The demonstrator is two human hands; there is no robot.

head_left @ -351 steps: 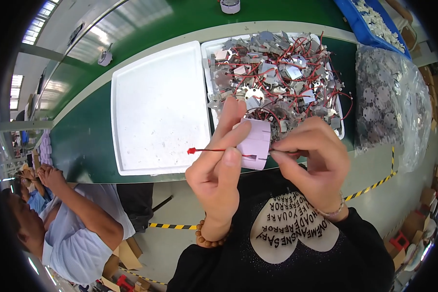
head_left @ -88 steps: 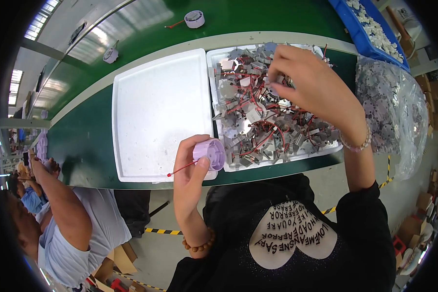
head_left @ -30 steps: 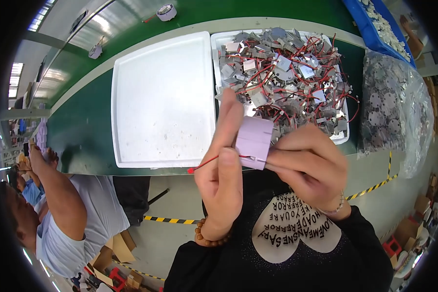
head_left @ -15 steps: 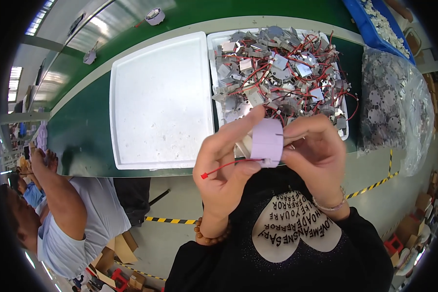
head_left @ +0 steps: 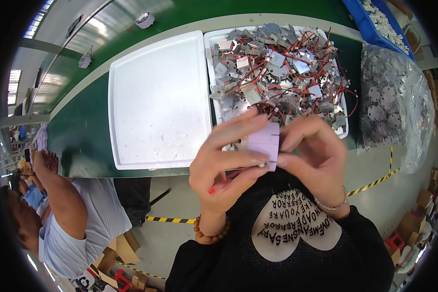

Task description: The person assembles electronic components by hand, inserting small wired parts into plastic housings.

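Note:
A short lilac plastic cylinder-shaped housing point(head_left: 264, 139) is held in front of my chest, just past the near edge of the table. My left hand point(head_left: 224, 163) wraps round it from the left, fingers over its side and thumb below. A red wire with a small red plug point(head_left: 212, 191) hangs by the left palm. My right hand point(head_left: 314, 151) is closed at the housing's right end, thumb and fingertips against its rim. Whatever lies inside the housing or between the right fingertips is hidden.
Behind my hands, a white tray point(head_left: 208, 78) is heaped with grey metal parts and red wires point(head_left: 277, 73). An upturned-looking white tray or lid point(head_left: 160, 102) lies left. A clear bag of metal discs point(head_left: 382, 102) and a blue bin point(head_left: 362, 22) are right. A co-worker point(head_left: 78, 219) sits left.
The housing has shifted slightly left and tilted. My left fingers have moved further over its side, covering more of it and of the red wire. The right fingertips have shifted along the rim.

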